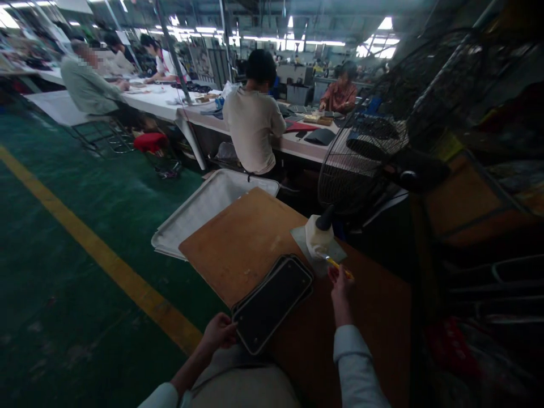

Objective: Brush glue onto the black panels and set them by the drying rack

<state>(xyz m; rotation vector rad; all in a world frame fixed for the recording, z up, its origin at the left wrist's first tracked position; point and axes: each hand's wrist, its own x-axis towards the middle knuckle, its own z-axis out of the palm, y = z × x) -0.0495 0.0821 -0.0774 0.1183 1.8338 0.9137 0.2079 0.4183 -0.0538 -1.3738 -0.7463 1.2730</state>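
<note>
My right hand [340,279] is closed around the yellow handle of a small brush [332,262]. The brush tip is at the side of a whitish plastic glue bottle [317,235] with a dark cone-shaped top. Under that bottle lies a pale sheet [300,237]. At the near left corner of a stack of black rectangular panels, my left hand [221,331] pinches the edge of the top black panel [272,306]. This panel has rounded corners, a lighter rim and small round marks near its corners.
The panels and bottle rest on a brown board [238,243]. A white plastic bin [198,207] stands beyond its left edge, and a large caged fan [361,153] at the right. Just past the bin, a person [255,119] sits at a long worktable [204,116]; other people work farther back.
</note>
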